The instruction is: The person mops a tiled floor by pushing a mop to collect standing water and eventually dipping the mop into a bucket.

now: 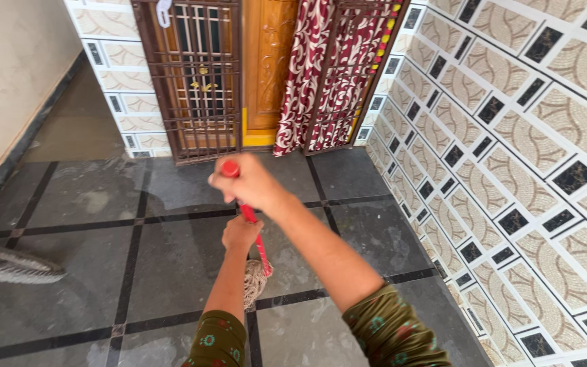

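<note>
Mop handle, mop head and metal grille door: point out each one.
mop handle (255, 231), head view, on the red shaft between the two hands.
mop head (255, 281), head view, on the pale strands.
metal grille door (195, 81), head view, on its brown bars.

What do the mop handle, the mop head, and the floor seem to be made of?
The mop handle looks like red plastic or painted metal: smooth, even colour, slight shine. The mop head seems to be cotton-like string, in pale, loose, twisted strands. The floor appears to be dark grey polished stone or tile, with black inlaid strips and dull wet-looking patches. Right hand grips the handle's top, left hand lower.
</note>
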